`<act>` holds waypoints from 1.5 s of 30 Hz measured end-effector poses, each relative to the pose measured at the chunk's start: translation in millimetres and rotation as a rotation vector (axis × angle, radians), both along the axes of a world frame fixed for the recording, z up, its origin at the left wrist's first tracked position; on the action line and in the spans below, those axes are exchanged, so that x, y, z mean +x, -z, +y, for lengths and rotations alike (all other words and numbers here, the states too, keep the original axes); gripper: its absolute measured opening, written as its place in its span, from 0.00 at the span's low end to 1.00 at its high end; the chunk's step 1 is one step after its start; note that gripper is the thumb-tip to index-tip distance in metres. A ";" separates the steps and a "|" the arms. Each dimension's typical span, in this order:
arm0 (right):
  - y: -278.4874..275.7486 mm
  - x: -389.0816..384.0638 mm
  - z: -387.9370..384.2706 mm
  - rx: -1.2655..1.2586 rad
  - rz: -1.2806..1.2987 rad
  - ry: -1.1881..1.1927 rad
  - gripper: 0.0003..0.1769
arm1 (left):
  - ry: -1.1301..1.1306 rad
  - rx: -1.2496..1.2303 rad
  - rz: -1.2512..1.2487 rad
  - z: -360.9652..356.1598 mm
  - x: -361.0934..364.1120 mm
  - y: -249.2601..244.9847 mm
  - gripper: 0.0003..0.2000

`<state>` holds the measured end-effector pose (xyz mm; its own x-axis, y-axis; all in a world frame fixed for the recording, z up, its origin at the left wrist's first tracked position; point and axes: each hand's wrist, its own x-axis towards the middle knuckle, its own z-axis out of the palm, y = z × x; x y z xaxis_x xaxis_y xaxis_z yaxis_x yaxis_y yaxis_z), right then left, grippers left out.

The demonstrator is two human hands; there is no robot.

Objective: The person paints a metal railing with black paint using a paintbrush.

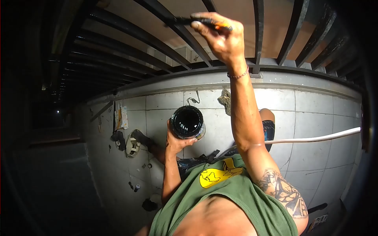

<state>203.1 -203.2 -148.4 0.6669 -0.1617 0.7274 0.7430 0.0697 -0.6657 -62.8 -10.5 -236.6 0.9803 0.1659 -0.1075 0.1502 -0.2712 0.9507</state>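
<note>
Tiled floor [315, 118] — left hand [176, 142] grips can [188, 122], glossy black inside.

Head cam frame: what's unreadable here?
- Head view: the tip of the brush in the right hand merges with the dark bar behind it.
- Head view: the can in the left hand shows only black inside, so the fill level is unclear.
- Head view: the small items on the tiles are too small to name.
- Head view: the far left is lost in darkness.

The tin [188, 122] is black, the brush [181, 19] black and orange, the vest [236, 192] green with a yellow print.
</note>
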 end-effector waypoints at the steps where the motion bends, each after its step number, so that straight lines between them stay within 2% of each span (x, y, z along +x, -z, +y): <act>1: -4.2 7.2 1.8 0.092 -0.060 -0.035 0.11 | -0.013 -0.018 0.005 -0.8 0.2 -0.7 0.48; 3: -11.3 0.6 -1.3 0.273 -0.035 -0.147 0.11 | -0.016 -0.010 0.017 3.1 -2.0 2.1 0.48; 5: 17.1 5.7 -0.4 0.170 0.021 -0.107 0.11 | -0.020 -0.007 0.018 4.6 -0.9 5.3 0.48; 8: 66.5 -10.5 5.5 0.199 0.236 -0.190 0.12 | -0.039 -0.064 0.032 6.9 -4.4 7.9 0.48; 10: 100.1 -25.9 -0.2 0.199 0.418 -0.203 0.12 | -0.025 0.005 0.016 11.7 -6.4 12.9 0.47; 13: 146.6 -37.4 -10.2 0.103 0.588 -0.079 0.12 | -0.037 -0.020 0.008 16.0 -8.5 16.7 0.48; 14: 143.2 -40.4 -13.3 0.030 0.589 -0.043 0.12 | -0.022 0.035 0.017 16.6 -7.7 14.1 0.48; 16: 132.9 -36.5 -13.3 -0.101 0.577 0.014 0.12 | -0.018 0.058 -0.018 15.9 -7.3 14.2 0.48; 18: 96.9 -28.1 -13.1 -0.229 0.535 0.053 0.11 | -0.003 0.112 -0.017 15.7 -5.9 9.8 0.49; 19: 87.8 -17.6 -7.3 -0.187 0.397 0.049 0.10 | 0.000 0.114 -0.031 14.4 -5.6 7.6 0.49; 23: -0.7 1.0 12.9 -0.306 0.038 0.076 0.09 | -0.045 -0.042 -0.004 5.9 -3.2 -1.3 0.50; 25: -46.9 1.4 17.6 -0.144 -0.042 -0.009 0.09 | 0.003 0.033 -0.026 8.3 -3.2 1.7 0.49; 27: -89.4 10.3 27.4 0.034 -0.323 0.077 0.09 | -0.012 0.087 -0.033 8.3 -2.5 2.3 0.49; 28: -107.2 6.7 22.1 0.058 -0.269 0.075 0.08 | -0.027 0.141 -0.032 9.1 -4.5 1.7 0.49; 29: -105.9 18.1 26.8 0.232 -0.267 0.008 0.07 | -0.042 0.196 -0.031 10.7 -7.4 0.7 0.49; 30: -102.9 12.7 19.3 0.187 -0.190 0.031 0.07 | -0.046 0.197 -0.036 14.1 -10.2 2.9 0.49; 32: -87.2 -5.0 -1.5 0.087 -0.051 0.078 0.06 | -0.036 0.002 -0.053 20.2 -11.0 13.8 0.49; 33: -75.4 -5.7 -1.0 0.162 -0.078 0.048 0.07 | -0.042 -0.002 -0.066 21.8 -11.6 17.0 0.49; 35: -63.3 -13.3 -9.4 0.070 -0.160 0.117 0.10 | -0.033 0.154 -0.085 25.3 -13.4 14.9 0.48; 37: -63.8 -6.4 -6.8 0.093 -0.208 0.154 0.11 | -0.028 0.085 -0.076 23.0 -10.6 10.7 0.48; 39: -67.6 8.8 -1.4 0.000 -0.414 0.176 0.12 | -0.029 0.016 -0.048 18.0 -14.1 7.5 0.48; 41: -57.7 15.1 3.0 -0.110 -0.356 0.078 0.15 | -0.050 -0.108 -0.040 14.0 -13.5 8.1 0.48; 43: -29.8 17.9 5.8 -0.086 -0.324 0.021 0.16 | -0.035 -0.089 -0.042 11.8 -12.2 7.0 0.48; 45: -0.5 6.8 5.6 -0.114 -0.239 -0.006 0.17 | -0.032 0.035 -0.056 16.2 -14.1 15.1 0.49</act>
<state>209.9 -197.6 -147.9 0.4748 -0.0662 0.8776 0.8798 0.0089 -0.4753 -76.9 5.8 -251.7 0.9787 0.2002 -0.0462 0.1061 -0.2999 0.9480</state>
